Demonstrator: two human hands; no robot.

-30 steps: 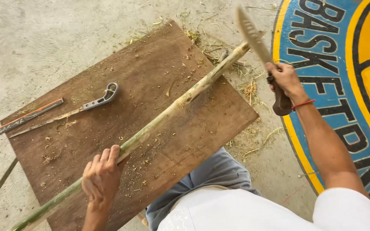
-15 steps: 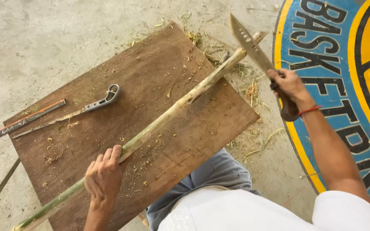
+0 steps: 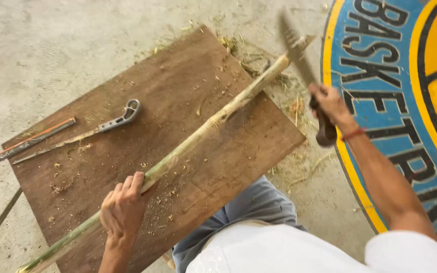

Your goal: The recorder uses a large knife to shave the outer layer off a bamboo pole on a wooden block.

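A long green bamboo stalk (image 3: 198, 136) lies diagonally across a brown wooden board (image 3: 127, 101), its far end sticking out past the board's upper right edge. My left hand (image 3: 123, 210) grips the stalk near its lower end. My right hand (image 3: 325, 103) holds a long knife (image 3: 299, 60) by its dark handle. The blurred blade points up and left and meets the stalk's far tip.
A curved sickle-like knife (image 3: 97, 126) and an orange-edged flat blade (image 3: 26, 143) lie on the board's left side. Wood chips and shavings litter the board and the concrete floor (image 3: 36, 45). A painted blue and yellow floor marking (image 3: 395, 65) is at right. My knee (image 3: 259, 202) is below the board.
My right hand has swung the knife down and left, from raised above the stalk's far end to right against its tip. My left hand stays on the stalk.
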